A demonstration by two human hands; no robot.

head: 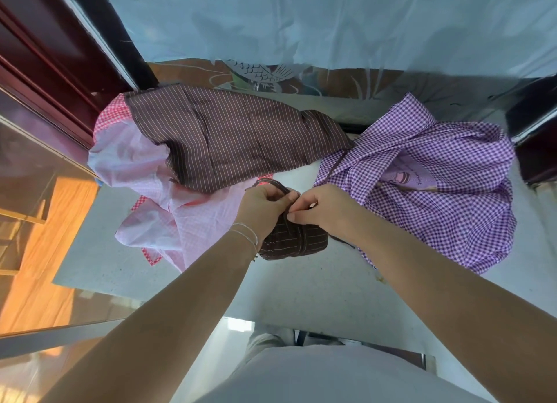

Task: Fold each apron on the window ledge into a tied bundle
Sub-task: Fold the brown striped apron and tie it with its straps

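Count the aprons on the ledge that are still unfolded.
3: a brown striped apron at the back, a pink checked apron partly under it at left, and a purple checked apron at right. More may lie hidden underneath.

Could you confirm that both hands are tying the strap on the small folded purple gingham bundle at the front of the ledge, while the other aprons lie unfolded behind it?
Not quite: in the head view the small folded bundle is dark brown cloth with thin pale stripes, not purple gingham. The left hand and right hand do pinch its thin dark strap. The purple gingham apron lies unfolded to the right, and the rest is correct.
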